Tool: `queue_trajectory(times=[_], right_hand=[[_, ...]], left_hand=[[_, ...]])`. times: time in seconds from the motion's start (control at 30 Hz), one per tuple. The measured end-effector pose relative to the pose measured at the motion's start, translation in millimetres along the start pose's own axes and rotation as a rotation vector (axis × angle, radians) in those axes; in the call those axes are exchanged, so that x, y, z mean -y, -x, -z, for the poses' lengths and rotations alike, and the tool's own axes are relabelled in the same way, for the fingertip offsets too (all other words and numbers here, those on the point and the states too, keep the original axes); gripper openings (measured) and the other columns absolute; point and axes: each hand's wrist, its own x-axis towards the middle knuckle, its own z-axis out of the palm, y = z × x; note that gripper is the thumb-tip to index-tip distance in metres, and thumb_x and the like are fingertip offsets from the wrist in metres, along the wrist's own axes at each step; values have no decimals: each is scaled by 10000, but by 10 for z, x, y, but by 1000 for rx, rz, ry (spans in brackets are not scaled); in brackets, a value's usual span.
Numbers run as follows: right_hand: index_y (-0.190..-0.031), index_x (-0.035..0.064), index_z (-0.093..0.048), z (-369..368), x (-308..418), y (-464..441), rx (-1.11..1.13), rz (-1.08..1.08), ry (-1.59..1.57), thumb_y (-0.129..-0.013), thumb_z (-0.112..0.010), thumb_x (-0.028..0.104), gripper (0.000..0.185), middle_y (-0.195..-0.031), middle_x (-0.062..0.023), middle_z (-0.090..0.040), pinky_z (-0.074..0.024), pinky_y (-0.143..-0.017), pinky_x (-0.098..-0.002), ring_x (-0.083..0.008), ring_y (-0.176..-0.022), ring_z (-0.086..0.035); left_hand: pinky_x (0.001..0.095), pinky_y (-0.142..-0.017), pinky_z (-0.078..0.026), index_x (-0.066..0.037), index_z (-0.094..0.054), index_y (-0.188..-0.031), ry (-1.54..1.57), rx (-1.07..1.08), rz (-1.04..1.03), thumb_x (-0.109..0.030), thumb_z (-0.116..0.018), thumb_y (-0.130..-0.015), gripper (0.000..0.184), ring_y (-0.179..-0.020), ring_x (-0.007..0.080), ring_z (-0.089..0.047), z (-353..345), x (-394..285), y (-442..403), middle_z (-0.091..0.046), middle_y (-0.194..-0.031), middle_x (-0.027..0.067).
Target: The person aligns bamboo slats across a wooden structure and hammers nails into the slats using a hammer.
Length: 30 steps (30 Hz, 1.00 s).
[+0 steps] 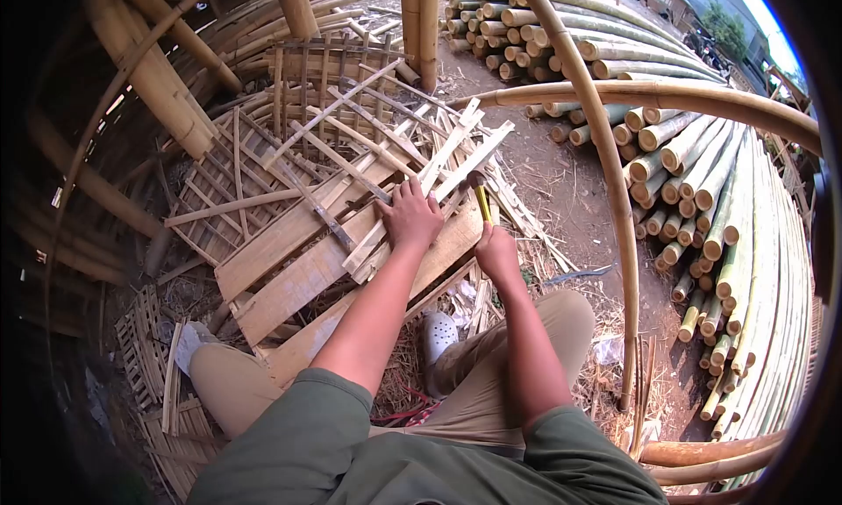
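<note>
My right hand (pixel 498 257) is wrapped round the yellow handle of a hammer (pixel 485 207). The hammer's dark head is up against the pale bamboo slats (pixel 478 158). Just left of it, my left hand (pixel 412 214) bears down on the crossed slats, its fingers bent over them; the fingertips are partly hidden. These slats form a loose lattice lying over a low bench of wide wooden planks (pixel 294 286). A flat, dark-edged strip (pixel 331 217) crosses the planks to the left of my left hand.
Finished-looking bamboo lattices (pixel 232 180) lean in a heap at the left. Cut bamboo poles (pixel 702 189) are stacked at the right. A curved bamboo pole (pixel 605 154) rises close to my right side. Offcuts and shavings litter the ground, where a blade-like strip (pixel 579 274) lies.
</note>
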Motion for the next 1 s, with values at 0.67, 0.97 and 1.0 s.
queue_trajectory(times=[0.67,0.97,1.0], right_hand=[[-881,-44,-604,65,-88,6,51,15,109,-1051,-419,269,401,-748,-308,-643,-497,-679,-563,-492,-728,-644],[-870,-78,-637,215,122,104,-71,-87,-182,-1036,-435,281,444,-788,-337,-633,-487,-737,-564,-519,-803,-625],[-872,-82,-636,199,71,73,-70,-58,-119,-1034,-441,289,450,-792,-338,-634,-486,-735,-564,-517,-801,-626]], left_hand=[[628,-1099,-299,-63,-437,-1419,-10,-14,12,-341,-459,-970,528,-1295,245,-509,-3,-4,7,-549,-1354,107],[608,-1110,-278,-60,-434,-1426,-1,-36,13,-338,-449,-973,531,-1317,243,-495,-45,16,23,-535,-1391,112],[607,-1102,-286,-61,-435,-1425,-4,-10,22,-339,-452,-972,532,-1304,242,-503,-17,1,16,-542,-1377,110]])
